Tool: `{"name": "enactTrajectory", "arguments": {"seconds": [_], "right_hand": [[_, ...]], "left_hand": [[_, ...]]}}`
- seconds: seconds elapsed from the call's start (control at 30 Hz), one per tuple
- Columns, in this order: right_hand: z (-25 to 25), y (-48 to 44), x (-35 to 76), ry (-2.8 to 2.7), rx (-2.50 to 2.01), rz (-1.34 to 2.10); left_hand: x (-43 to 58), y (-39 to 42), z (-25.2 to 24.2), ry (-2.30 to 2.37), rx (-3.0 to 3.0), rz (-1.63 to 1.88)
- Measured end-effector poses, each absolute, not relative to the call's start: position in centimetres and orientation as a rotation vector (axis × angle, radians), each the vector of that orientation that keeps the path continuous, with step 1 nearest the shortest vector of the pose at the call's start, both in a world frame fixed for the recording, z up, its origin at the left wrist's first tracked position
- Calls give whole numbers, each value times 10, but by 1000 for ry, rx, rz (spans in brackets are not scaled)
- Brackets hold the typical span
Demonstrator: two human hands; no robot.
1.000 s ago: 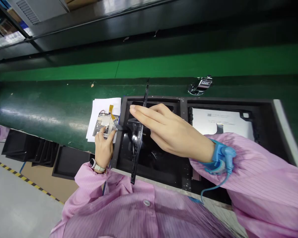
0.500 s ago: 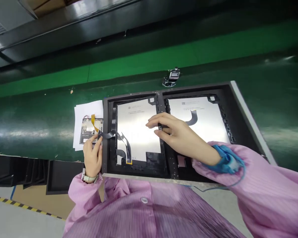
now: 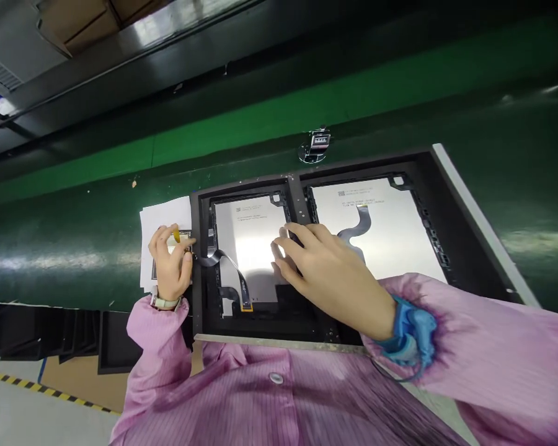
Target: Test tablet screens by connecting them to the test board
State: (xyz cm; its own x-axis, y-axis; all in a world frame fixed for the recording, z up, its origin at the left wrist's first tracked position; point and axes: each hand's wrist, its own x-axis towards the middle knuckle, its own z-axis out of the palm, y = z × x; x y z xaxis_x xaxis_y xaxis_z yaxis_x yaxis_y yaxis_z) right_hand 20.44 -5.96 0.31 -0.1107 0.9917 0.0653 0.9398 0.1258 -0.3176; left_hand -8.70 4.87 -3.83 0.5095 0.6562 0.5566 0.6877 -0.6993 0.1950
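**Two hands at a black tray with two silver panels**

A black tray (image 3: 307, 337) with two compartments lies on the green counter (image 3: 74, 248), near the person's body. In each compartment there is one silver panel, with its back side up. The left panel (image 3: 251, 238) reflects the light strongly. The right panel (image 3: 400, 229) carries a grey flat cable on its surface and a small printed label near its upper edge.

The right hand (image 3: 328, 272) rests on the left panel, close to the bar between the two compartments. Its fingers (image 3: 291, 248) are spread and lie flat on the silver surface; this hand grips nothing. A blue wrist strap (image 3: 411, 328) sits around the wrist, at the end of the pink sleeve.

The left hand (image 3: 170, 263) is just outside the left wall of the tray. Its fingers are closed around a small circuit board (image 3: 177, 238), which lies on a white paper sheet (image 3: 160, 217) on the counter. Most of the board is hidden under the hand; a bit of orange shows beside the fingers. A dark ribbon cable (image 3: 227, 269) runs from the board over the tray wall and curves down across the left panel to its lower edge.

Behind the tray, a small metal object (image 3: 315, 145) stands on the counter, well apart from both hands. Its kind I cannot tell.
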Motion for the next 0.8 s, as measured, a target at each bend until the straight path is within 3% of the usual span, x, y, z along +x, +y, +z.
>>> {"name": "enactTrajectory", "arguments": {"seconds": [0.27,0.8], "right_hand": [[3,-6,145,-2358,-1373,553],[-18,22,102,-2116,-1482,873]], "left_hand": [[-93,55,-52,-1083,-2836,-1047],[-85,51,-56,-1038,-2847,-1025]]}}
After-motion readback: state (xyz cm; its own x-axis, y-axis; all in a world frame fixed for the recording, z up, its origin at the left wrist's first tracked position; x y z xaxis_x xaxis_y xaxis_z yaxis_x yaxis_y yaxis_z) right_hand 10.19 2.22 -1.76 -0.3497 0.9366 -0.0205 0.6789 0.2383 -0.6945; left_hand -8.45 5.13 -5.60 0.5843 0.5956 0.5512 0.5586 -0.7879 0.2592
